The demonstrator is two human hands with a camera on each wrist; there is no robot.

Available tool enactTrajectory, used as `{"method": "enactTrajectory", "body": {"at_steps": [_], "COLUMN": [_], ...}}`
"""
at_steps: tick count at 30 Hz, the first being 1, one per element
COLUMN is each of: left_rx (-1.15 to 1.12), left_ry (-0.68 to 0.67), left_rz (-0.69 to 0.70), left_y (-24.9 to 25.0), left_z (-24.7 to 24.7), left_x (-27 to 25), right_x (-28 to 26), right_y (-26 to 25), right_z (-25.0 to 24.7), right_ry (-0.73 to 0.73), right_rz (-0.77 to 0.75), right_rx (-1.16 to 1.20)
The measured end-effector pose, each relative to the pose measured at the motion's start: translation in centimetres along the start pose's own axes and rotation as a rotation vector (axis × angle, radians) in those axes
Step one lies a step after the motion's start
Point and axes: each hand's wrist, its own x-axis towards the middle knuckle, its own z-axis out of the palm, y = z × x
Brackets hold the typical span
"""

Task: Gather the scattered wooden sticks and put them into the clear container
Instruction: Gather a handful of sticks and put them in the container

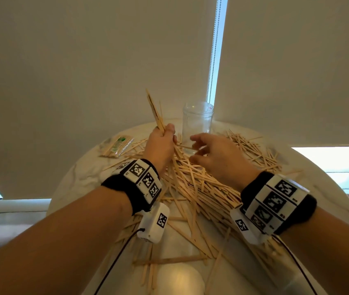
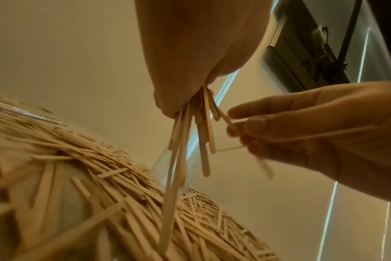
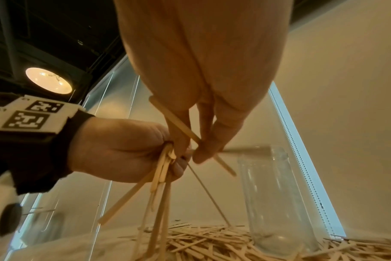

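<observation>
A bundle of wooden sticks (image 1: 156, 113) is clenched upright in the left hand (image 1: 160, 145), one stick (image 3: 191, 136) is pinched by the right hand (image 1: 216, 155) fingers (image 3: 203, 151), and the empty clear jar (image 1: 197, 122) is stood on the bench (image 1: 79, 177) just behind the scattered stick pile (image 1: 201, 184).

One clear jar (image 1: 198, 120), one packet (image 1: 116, 146), countless loose wooden sticks (image 1: 199, 184).
</observation>
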Motion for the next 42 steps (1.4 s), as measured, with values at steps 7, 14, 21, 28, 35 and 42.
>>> {"method": "enactTrajectory", "body": {"at_steps": [7, 14, 21, 28, 35, 42], "left_rx": [-0.137, -0.217, -0.156, -0.251, -0.001, 0.022], "left_ry": [0.021, -0.128, -0.027, -0.049, -0.380, -0.528], "left_rz": [0.071, 0.024, 0.027, -0.042, 0.220, 0.166], "left_y": [1.7, 2.1, 1.3, 1.4, 1.2, 0.4], "left_z": [0.7, -0.3, 0.0, -0.5, 1.3, 1.2], "left_x": [-0.6, -1.6, -1.3, -1.3, -4.3, -4.2], "right_x": [-0.5, 0.3, 0.2, 0.6, 1.0, 0.5], "right_y": [0.5, -0.3, -0.3, -0.5, -1.7, -1.0], "right_z": [0.7, -1.1, 0.1, -1.5, -1.3, -2.0], "right_ry": [-0.039, -0.142, -0.069, 0.094, 0.118, 0.108], "right_rz": [0.139, 0.151, 0.145, 0.170, 0.163, 0.213], "right_rx": [0.134, 0.118, 0.208, 0.384, 0.658, 0.749]}}
